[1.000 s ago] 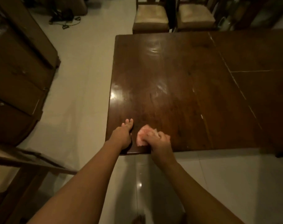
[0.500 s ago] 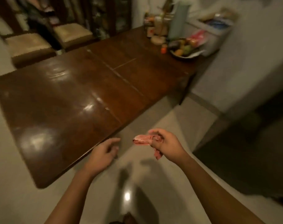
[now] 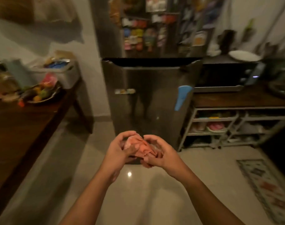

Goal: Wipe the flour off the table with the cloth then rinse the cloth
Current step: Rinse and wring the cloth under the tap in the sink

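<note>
While the cloth [image 3: 139, 147] is gripped by left hand [image 3: 117, 150] and right hand [image 3: 162, 153], wiping is judged done; a sink is needed.

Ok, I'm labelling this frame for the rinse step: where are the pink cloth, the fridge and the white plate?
pink cloth [image 3: 142, 144]: head view, its bunched middle.
fridge [image 3: 154, 103]: head view, the lower door's front.
white plate [image 3: 244, 56]: head view, its upper face.
</note>
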